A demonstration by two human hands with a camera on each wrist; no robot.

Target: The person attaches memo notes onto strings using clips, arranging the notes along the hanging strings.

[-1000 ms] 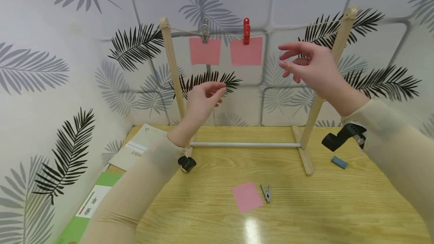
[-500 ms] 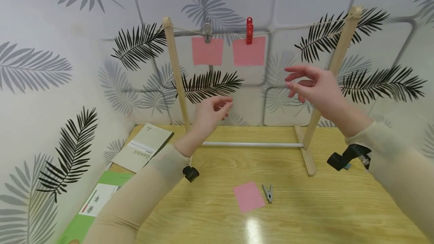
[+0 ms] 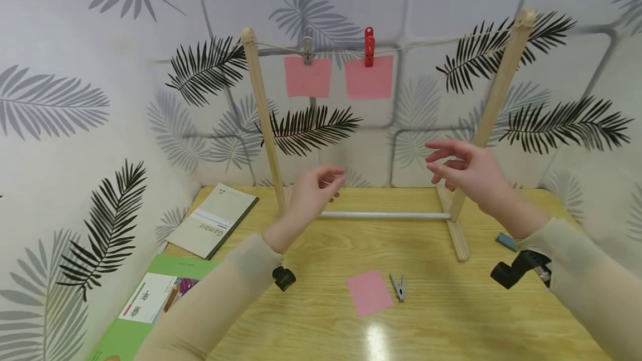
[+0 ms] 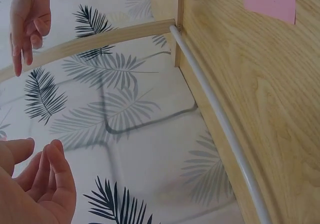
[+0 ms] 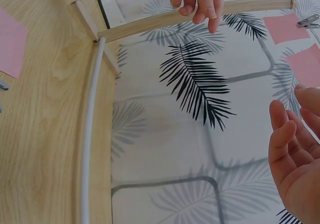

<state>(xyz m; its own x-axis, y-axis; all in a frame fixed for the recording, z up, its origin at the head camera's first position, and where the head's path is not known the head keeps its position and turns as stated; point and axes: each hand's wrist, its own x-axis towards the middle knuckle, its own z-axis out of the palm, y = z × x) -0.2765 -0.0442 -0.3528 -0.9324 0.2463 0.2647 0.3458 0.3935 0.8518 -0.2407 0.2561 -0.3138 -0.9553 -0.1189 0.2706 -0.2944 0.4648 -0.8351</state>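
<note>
Hovering in the head view, fingers slack and free, left hand (image 3: 308, 194) and right hand (image 3: 473, 177) are facing a rack (image 3: 504, 77); pink note (image 3: 370, 293) is lying beside grey clip (image 3: 399, 288). Left wrist: white rod (image 4: 220, 109) is crossing. Right wrist: clipped sheet (image 5: 284, 31) is hanging.

We hold our left hand (image 3: 310, 193) and right hand (image 3: 473, 174) apart in the air, fingers loosely bent, before a wooden frame (image 3: 266, 116). On its string (image 3: 426, 44), a grey clip (image 3: 308, 49) pins one pink sheet (image 3: 308, 79) and a red clip (image 3: 369, 49) another pink sheet (image 3: 369, 81). On our worktop (image 3: 311, 299), a loose pink sheet (image 3: 370, 293) lies just beside a grey clothespin (image 3: 398, 289).
</note>
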